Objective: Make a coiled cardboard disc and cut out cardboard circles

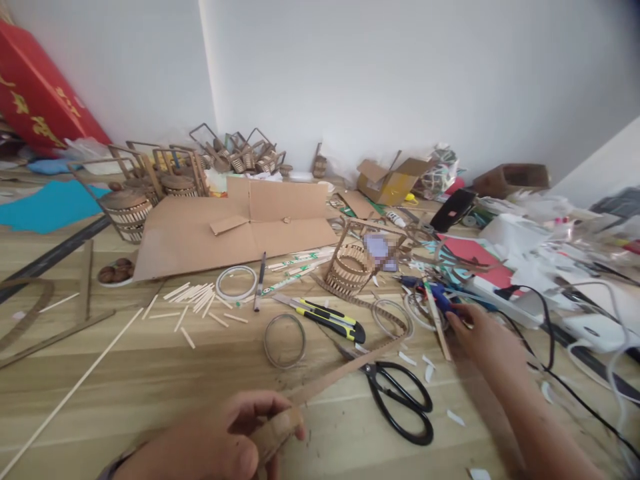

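Note:
My left hand [220, 437] is at the bottom centre, fingers closed on the near end of a long corrugated cardboard strip [350, 363] that runs up and right across the wooden table [150, 380]. My right hand [480, 337] reaches to the right and its fingers close around the handle of a blue glue gun [435, 293]. Black scissors [400, 397] lie between the two hands. A yellow-and-black utility knife [325, 319] lies just beyond the strip. A small round cardboard basket [350, 267] stands behind it.
A flat cardboard sheet [235, 230] lies mid-table. Finished baskets with handles [135, 200] stand at the back left. Thin wooden sticks [195, 297], tape rings [285, 340], a small open box [390, 180], a black cable [545, 333] and paper clutter crowd the right side.

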A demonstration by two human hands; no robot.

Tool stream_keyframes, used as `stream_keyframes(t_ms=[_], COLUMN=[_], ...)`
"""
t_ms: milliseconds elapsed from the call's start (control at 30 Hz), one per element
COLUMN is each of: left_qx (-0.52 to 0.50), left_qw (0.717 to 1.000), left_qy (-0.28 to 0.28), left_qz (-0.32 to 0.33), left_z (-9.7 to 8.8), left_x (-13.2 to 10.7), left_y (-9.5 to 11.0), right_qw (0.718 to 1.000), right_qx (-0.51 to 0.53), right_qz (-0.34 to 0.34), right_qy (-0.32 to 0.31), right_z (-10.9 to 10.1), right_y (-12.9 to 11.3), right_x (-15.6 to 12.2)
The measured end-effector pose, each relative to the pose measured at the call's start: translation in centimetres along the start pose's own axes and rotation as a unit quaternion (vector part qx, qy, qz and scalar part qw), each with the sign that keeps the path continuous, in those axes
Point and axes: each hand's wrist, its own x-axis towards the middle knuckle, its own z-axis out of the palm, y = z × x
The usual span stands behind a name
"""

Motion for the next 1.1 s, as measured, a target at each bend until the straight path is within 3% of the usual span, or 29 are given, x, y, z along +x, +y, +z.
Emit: stream_keyframes(t_ms=[200, 433, 600, 700, 733, 800, 867, 900, 967, 1100], left_qx=[0.038, 0.021, 0.025, 0.012, 0.009, 0.001, -0.006, -0.008, -0.008, -0.018], left_qw=[0.999, 1.000, 1.000, 1.000, 1.000, 1.000, 1.000, 1.000, 1.000, 1.000], left_qy=[-0.001, -0.019, 0.015, 0.020, 0.022, 0.027, 0.023, 0.018, 0.010, 0.004], left_qz=[-0.002, 0.003, 0.007, 0.002, 0.001, -0.001, -0.001, 0.001, 0.006, 0.006], left_z=[-0.5, -0.9, -0.5, -0.2, -0.1, 0.1, 0.2, 0.2, 0.3, 0.3], left_x=[0.3, 0.4, 0.5, 0.6, 0.6, 0.6, 0.6, 0.6, 0.6, 0.5], left_y=[-0.6, -1.0, -0.7, -0.2, 0.0, 0.4, 0.7, 0.8, 1.1, 1.4], right_qw=[0.999, 0.999, 0.998, 0.995, 0.989, 0.917, 0.815, 0.774, 0.725, 0.667], right_qx=[-0.016, -0.040, -0.054, -0.014, 0.025, 0.222, 0.313, 0.335, 0.360, 0.399], right_qz=[0.024, 0.009, -0.011, -0.076, -0.141, -0.330, -0.468, -0.504, -0.525, -0.502], right_qy=[-0.044, -0.034, 0.015, 0.055, 0.046, 0.010, -0.134, -0.186, -0.265, -0.379], right_z=[-0.1, -0.2, -1.3, -2.8, -3.5, -5.1, -6.6, -7.3, -8.0, -7.6], right_y=[-1.3, -2.4, -3.4, -6.5, -8.1, -11.7, -15.2, -16.6, -18.5, -19.5], right_x=[-0.1, -0.4, -0.5, -2.0, -2.9, -5.1, -7.3, -8.2, -9.3, -9.7])
